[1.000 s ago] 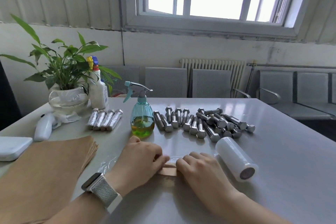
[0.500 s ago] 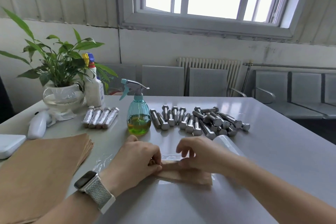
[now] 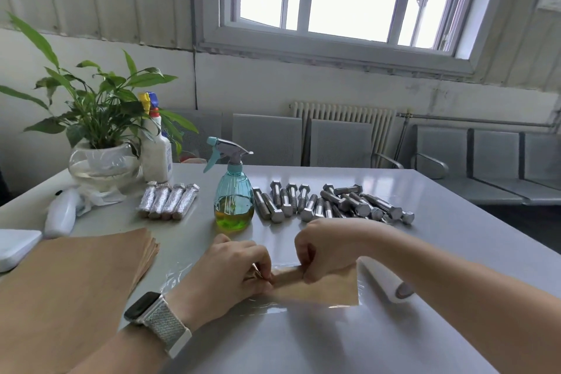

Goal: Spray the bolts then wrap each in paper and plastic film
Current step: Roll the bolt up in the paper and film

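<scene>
A brown paper-wrapped bolt (image 3: 288, 276) lies on a sheet of plastic film (image 3: 273, 307) near the table's front. My left hand (image 3: 230, 276) pinches its left end. My right hand (image 3: 321, 249) grips its right part with curled fingers. The loose paper flap (image 3: 328, 288) spreads toward me. A film roll (image 3: 385, 282) lies just right of it, partly behind my right forearm. Several bare steel bolts (image 3: 331, 203) lie behind my hands. A teal spray bottle (image 3: 233, 191) with yellow-green liquid stands left of them. Several film-wrapped bolts (image 3: 168, 200) lie farther left.
A stack of brown paper sheets (image 3: 66, 288) covers the left front of the grey table (image 3: 455, 252). A potted plant in a glass bowl (image 3: 103, 164), a white spray bottle (image 3: 156, 152) and white objects (image 3: 60, 212) stand at the back left. Grey chairs (image 3: 485, 161) line the wall.
My right hand has lifted off the roll side and come over the wrapped bolt, curling onto it. The paper flap now lies spread out. The view has shifted.
</scene>
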